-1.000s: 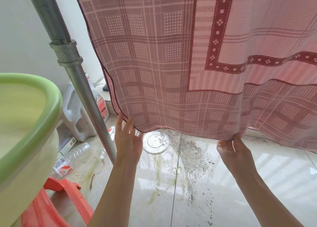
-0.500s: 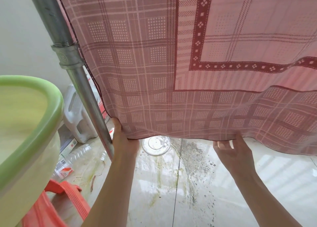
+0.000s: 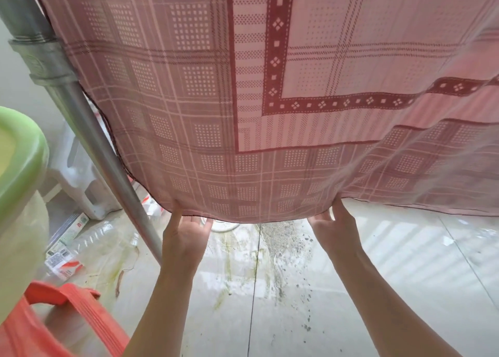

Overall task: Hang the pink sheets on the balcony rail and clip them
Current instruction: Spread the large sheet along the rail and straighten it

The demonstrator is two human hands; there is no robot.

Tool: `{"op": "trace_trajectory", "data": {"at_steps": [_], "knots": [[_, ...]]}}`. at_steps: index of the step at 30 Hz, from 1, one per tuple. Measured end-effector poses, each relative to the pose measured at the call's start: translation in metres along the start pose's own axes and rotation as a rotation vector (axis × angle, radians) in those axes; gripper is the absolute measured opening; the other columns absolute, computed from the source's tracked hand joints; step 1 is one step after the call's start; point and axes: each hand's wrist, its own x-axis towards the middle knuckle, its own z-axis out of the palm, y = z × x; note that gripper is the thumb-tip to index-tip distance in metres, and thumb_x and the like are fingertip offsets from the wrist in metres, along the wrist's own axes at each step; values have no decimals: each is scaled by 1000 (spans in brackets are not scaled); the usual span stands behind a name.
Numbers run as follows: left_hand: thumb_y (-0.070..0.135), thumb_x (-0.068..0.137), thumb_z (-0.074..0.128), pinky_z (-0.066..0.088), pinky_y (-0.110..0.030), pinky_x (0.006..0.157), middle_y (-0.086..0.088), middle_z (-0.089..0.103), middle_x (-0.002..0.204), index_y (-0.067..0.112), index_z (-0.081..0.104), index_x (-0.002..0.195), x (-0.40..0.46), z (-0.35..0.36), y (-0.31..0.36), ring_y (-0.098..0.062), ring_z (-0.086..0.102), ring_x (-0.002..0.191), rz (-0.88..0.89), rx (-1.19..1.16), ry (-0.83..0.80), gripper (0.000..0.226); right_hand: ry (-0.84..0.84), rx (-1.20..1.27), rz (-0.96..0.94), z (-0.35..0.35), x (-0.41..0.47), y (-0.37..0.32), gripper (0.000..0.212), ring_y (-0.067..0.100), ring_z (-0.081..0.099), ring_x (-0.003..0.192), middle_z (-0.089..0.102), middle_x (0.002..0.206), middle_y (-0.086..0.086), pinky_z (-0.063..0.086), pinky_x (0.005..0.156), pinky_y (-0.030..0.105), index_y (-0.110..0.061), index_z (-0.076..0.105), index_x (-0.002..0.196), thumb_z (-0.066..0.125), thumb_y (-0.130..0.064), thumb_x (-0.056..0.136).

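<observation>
Pink sheet [image 3: 270, 100] hangs across the upper frame, hem running left to right just above both hands. Left hand [image 3: 185, 238], lower centre, pinches the hem near its left corner, thumb in front, fingers hidden behind the cloth. Right hand [image 3: 333, 228] holds the hem further right, fingers tucked under; exact grip unclear. Metal pole [image 3: 108, 154] slants just left of the left hand. Against half a second ago, the hem sits lower and both hands have moved down with it.
</observation>
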Motion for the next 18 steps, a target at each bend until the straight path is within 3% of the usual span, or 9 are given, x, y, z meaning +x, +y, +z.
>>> {"op": "trace_trajectory", "data": {"at_steps": [2,4,5,7,9,14,18], "knots": [[34,52,87,29,-43,107,6,55,133,24,46,133,-5,-1,-8,-14,44,128,-25,66,24,91,-54,-45,-31,-7,-3,0,35,2,60,99,59,126,-4,44,95,22,-27,51,123,49,-8,93],[30,63,80,38,-39,98,9,60,126,24,50,128,-6,4,-12,-11,50,122,-53,57,92,71,-85,199,26,-9,-4,-3,30,6,59,104,59,126,-4,36,105,24,-20,56,123,52,-16,94],[30,72,71,41,-36,92,9,62,121,23,52,123,-3,4,-13,-10,51,120,-52,33,155,55,-63,365,96,-9,-4,-6,25,9,59,103,61,123,-1,39,101,25,-16,60,117,55,-17,93],[30,84,60,44,-31,83,9,62,111,21,52,117,1,7,-11,-9,49,120,-52,-43,299,35,-14,433,139,-11,-9,-13,9,14,58,102,61,116,3,42,91,31,-14,64,97,58,-15,91],[36,88,57,45,-28,82,9,58,114,22,50,121,3,13,-12,-8,48,119,-56,-70,348,37,42,403,158,-19,-15,-17,9,18,57,103,60,111,4,42,91,36,-13,62,90,56,-20,90],[43,84,53,38,-38,101,-2,47,130,18,34,135,-12,41,-57,-19,49,115,-226,132,300,59,159,360,168,-64,-28,-53,40,28,55,110,60,112,12,42,96,42,-5,58,105,41,-40,95],[33,88,53,42,-41,96,-7,54,121,11,38,132,-26,76,-124,-25,53,111,-459,254,237,51,206,359,86,-120,-31,-102,45,28,59,100,61,109,13,44,93,42,-5,51,120,40,-41,95]]}}
